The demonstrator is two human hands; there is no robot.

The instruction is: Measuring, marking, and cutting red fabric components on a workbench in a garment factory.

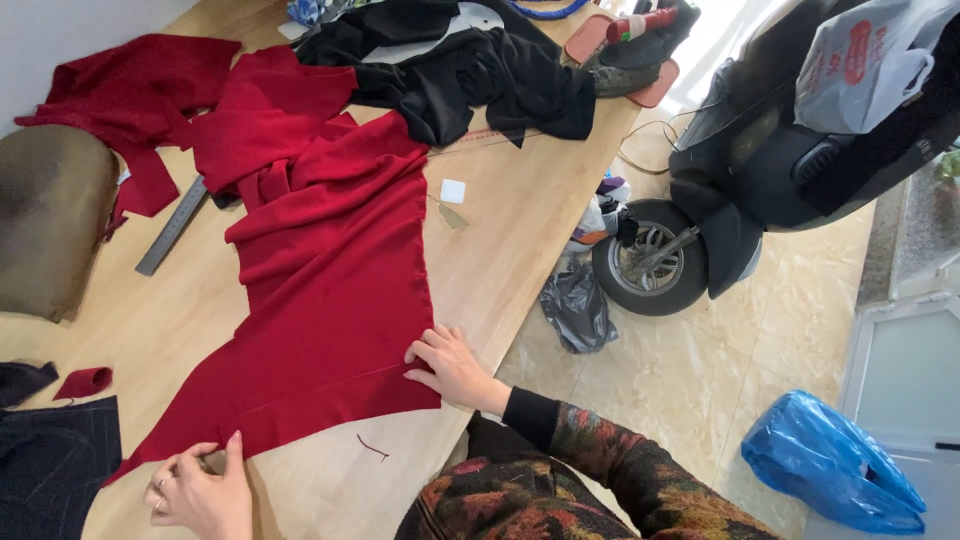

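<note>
From the head camera, the right hand (448, 362) lies flat, fingers spread and pointing toward ten o'clock, pressing the lower right corner of the red cloth (330, 270) without gripping it. The left hand (200, 490), at seven o'clock in the view, pinches the cloth's pointed lower left tip between thumb and fingers — a ring shows on one finger. The cloth is thick, matte and woolly, spread in soft folds across the pale wooden counter (510, 215), running from both hands up toward twelve o'clock. Beyond it lies a heap of black fabric (470, 70); a grey metal ruler (172, 226) sits at its ten o'clock edge, a small white chalk square (453, 191) just right of it.
</note>
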